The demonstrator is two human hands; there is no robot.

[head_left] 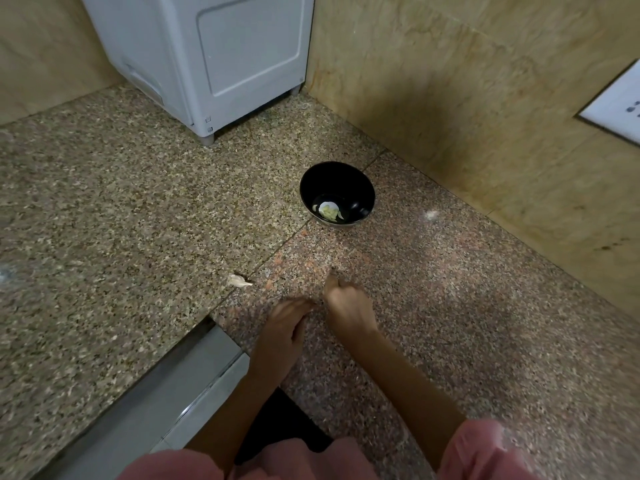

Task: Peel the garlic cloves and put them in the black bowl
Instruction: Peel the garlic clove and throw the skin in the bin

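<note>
Looking down on a speckled granite counter (138,202). Two hands meet low in the middle: the right hand (346,303) has its fingers curled inward and the left hand (287,320) reaches toward it. Blur hides whether either holds anything. The step seems to be fetching the next clove. It would go best pinched at the blunt end, skin stripped from the tip, scraps kept out of the black bowl (311,181), which sits farther back with pale peeled garlic (327,211) inside. The unpeeled garlic clove (239,281) lies just left of the hands, long axis roughly left to right, pointed tip rightward.
</note>
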